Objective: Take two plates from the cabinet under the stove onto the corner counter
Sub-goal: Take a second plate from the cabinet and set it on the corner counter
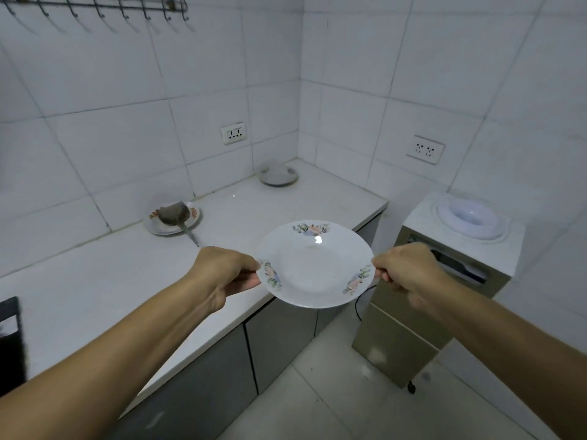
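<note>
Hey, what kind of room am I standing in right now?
Most likely a small home kitchen: white tiled walls, a corner counter over grey cabinets, a hook rail up high, and both hands holding a floral plate.

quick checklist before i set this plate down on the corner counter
1. Grip: left hand and right hand each pinch opposite rims of the floral plate: ok.
2. Plate level: tilted slightly, nothing on it: ok.
3. Plate over the counter: partly past the front edge, above the floor: not ok yet.
4. Landing spot: bare counter lies between the plate with a strainer and the round lid in the corner: ok.
5. Second plate: only one shows in the hands; whether another lies beneath it: cannot tell.
</note>
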A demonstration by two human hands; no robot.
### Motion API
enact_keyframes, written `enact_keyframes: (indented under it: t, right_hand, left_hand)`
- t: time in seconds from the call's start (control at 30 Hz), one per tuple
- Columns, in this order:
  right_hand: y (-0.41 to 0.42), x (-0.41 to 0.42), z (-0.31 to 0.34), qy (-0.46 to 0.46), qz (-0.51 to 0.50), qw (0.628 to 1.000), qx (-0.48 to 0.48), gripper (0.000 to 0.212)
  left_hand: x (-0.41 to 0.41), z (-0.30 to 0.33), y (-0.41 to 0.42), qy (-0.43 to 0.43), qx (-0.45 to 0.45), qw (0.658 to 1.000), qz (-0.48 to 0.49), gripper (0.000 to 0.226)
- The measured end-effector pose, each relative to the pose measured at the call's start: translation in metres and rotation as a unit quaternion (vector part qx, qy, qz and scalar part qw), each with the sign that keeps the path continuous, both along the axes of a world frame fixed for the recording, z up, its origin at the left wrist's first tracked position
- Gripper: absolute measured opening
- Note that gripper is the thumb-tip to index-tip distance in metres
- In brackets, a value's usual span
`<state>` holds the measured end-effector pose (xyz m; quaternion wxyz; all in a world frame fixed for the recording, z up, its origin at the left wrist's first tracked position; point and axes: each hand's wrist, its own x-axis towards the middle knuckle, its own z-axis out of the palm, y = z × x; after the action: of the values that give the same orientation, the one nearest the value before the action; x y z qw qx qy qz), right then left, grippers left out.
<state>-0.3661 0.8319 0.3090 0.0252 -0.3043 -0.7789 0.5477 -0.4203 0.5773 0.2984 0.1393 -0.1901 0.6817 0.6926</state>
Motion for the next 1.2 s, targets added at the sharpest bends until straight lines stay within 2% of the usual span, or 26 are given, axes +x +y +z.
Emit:
enact_keyframes:
  t: [0.33, 0.5, 0.63, 1.2]
  right_hand:
    - [0.082, -0.162, -0.018, -0.007, 0.063, 0.998, 0.015, 0.014]
    - [0.1, -0.238, -0.026, -0.033, 0.107, 0.993, 0.044, 0.026]
    - [0.102, -0.291, -0.035, -0.038, 0.143, 0.987, 0.059, 0.019]
    - [0.07, -0.54, -0.104, -0.029, 0.106, 0.993, 0.037, 0.017]
  left_hand:
    - [-0.128, -0.024, 0.071, -0.01, 0.011, 0.999, 0.045, 0.008]
    - [-0.185, -0.027, 0.09, -0.022, 0.017, 0.997, 0.069, 0.007]
    - [-0.238, -0.035, 0.09, -0.021, 0.015, 0.996, 0.086, 0.007]
    - [-0.475, -0.096, 0.064, -0.052, 0.005, 0.994, 0.097, 0.003]
